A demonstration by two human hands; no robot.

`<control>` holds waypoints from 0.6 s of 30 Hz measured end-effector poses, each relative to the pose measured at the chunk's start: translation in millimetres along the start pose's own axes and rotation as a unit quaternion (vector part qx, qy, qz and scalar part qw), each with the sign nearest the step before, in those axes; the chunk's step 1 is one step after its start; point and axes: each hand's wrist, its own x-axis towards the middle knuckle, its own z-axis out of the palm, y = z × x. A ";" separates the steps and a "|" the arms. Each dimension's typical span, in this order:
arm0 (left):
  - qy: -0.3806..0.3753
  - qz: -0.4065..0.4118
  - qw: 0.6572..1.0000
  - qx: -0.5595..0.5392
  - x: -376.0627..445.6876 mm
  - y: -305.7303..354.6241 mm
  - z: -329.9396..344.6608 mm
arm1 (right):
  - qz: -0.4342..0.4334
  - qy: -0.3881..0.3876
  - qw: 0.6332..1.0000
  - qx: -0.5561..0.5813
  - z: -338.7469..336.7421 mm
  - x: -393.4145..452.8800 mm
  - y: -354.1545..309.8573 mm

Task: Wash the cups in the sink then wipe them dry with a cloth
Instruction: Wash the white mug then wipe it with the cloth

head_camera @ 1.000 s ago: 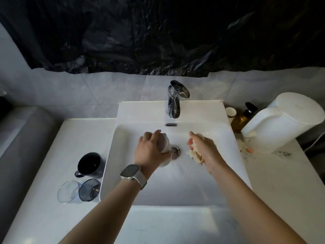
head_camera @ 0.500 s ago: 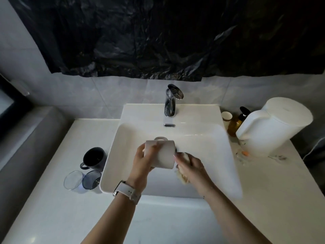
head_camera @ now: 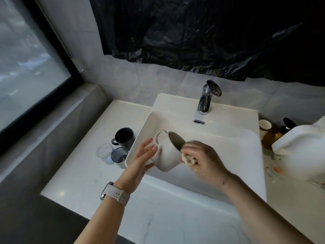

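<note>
Scrubbing of the white mug over the sink

Washing is the step in hand, as I judge it. The white mug (head_camera: 167, 154) is held tilted above the sink (head_camera: 228, 138), its mouth turned toward the right hand (head_camera: 202, 159), handle on the upper left. The left hand (head_camera: 142, 159) supports the mug at its base and side with fingers mostly straight and spread, so it props the mug and does not really clasp it. The right hand is curled around a small beige sponge or cloth (head_camera: 189, 160) and presses it at the mug's rim.

The next move probably calls for pushing the sponge inside and turning the mug, then rinsing under the faucet (head_camera: 205, 101), from which no water is seen to run. With such a loose support and wet fingers, the mug could slip.

A dark mug (head_camera: 124, 138) and two glasses (head_camera: 112, 154) wait on the counter (head_camera: 79, 173) to the left of the sink.

Whether the beige thing is a sponge or a cloth I cannot tell. The white container (head_camera: 302, 150) at the right is cut off by the edge, and the small things on the counter below it are too blurred to name.
</note>
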 end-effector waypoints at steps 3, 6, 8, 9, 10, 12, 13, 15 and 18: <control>-0.012 0.031 0.995 0.090 9.2 23.7 -25.0 | -0.034 -0.048 0.996 -0.070 4.7 18.4 -4.6; -0.024 0.033 0.984 0.176 20.6 41.9 -45.4 | -0.054 -0.085 0.989 -0.105 8.6 33.7 -9.6; -0.052 0.031 0.973 0.221 27.9 48.1 -56.7 | -0.070 -0.108 0.985 -0.115 9.1 45.1 -14.0; -0.059 0.028 0.971 0.229 31.5 50.7 -61.3 | -0.078 -0.120 0.982 -0.126 10.1 50.5 -15.8; -0.067 0.020 0.971 0.229 35.4 52.9 -66.2 | -0.089 -0.128 0.978 -0.140 10.9 55.0 -17.0; -0.102 -0.013 0.976 0.190 40.9 56.2 -75.2 | -0.089 -0.131 0.975 -0.157 13.6 60.2 -15.8; -0.125 -0.033 0.979 0.155 42.7 56.4 -78.8 | -0.078 -0.127 0.976 -0.160 14.4 61.4 -14.9; -0.144 -0.063 0.983 0.092 44.6 53.6 -85.9 | -0.050 -0.108 0.981 -0.155 16.8 61.7 -10.1; -0.123 -0.089 0.988 0.012 44.2 45.3 -85.8 | 0.063 -0.019 0.998 -0.005 24.1 57.7 -14.7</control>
